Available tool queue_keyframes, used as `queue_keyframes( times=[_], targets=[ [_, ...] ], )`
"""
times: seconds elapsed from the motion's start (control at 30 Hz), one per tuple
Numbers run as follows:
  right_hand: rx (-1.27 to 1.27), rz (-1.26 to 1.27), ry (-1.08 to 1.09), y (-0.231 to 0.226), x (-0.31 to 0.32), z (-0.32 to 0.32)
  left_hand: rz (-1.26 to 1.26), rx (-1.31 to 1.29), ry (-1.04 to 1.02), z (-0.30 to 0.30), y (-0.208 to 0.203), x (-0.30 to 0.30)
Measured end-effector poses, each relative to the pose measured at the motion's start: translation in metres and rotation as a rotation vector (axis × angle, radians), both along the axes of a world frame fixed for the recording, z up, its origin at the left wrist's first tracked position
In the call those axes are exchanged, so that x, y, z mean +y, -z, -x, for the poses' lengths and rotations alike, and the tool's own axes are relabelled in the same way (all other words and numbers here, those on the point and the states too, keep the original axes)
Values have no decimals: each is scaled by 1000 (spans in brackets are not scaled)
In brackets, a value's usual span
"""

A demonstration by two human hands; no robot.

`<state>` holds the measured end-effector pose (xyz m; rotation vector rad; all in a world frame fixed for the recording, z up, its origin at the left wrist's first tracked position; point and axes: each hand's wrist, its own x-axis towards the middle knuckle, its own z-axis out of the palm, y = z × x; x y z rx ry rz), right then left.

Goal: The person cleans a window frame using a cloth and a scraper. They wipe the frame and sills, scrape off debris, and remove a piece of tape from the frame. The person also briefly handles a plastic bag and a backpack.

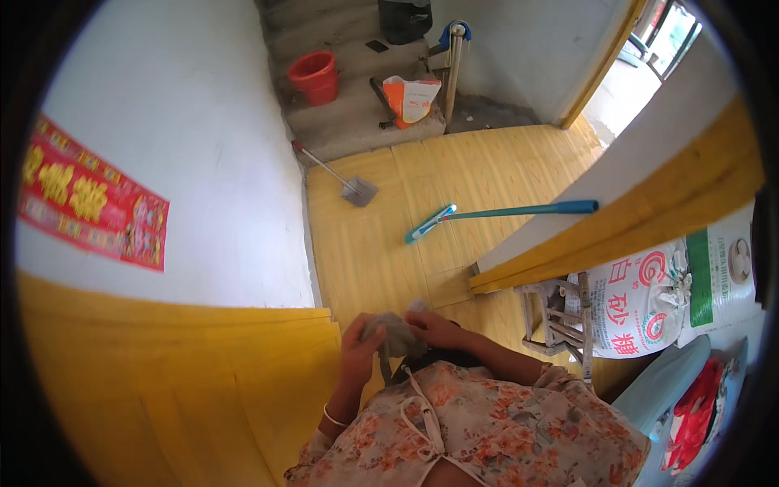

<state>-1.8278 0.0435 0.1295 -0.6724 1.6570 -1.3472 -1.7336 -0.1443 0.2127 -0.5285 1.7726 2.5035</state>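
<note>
Holding a small grey cloth (395, 333) close before the chest, the left hand (359, 351) and the right hand (436, 328) both have their fingers closed on it, one at each side. Under them is a yellow wooden floor (381, 243). On this floor lie a blue mop (495, 214) and a small shovel (345, 183), well apart. Concrete stairs (357, 105) rise behind, carrying a red bucket (315, 77) and an orange bag (411, 99). At the left, a white wall (178, 122) bears a red poster (91, 195). At the right, a white sack (641, 304) stands beside a wooden stool (560, 312).
</note>
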Motion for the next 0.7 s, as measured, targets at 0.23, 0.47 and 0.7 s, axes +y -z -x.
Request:
queue_keyframes(
  times=[0.23,0.47,0.7],
  targets=[
    [293,226,-57,49,-88,134,-383,326,-193,167,-50,-95],
    [212,286,-73,70,-215,269,-397,512,-303,310,-55,-238],
    [31,159,-61,-23,-272,399,-518,-45,-3,405,158,-288]
  ],
)
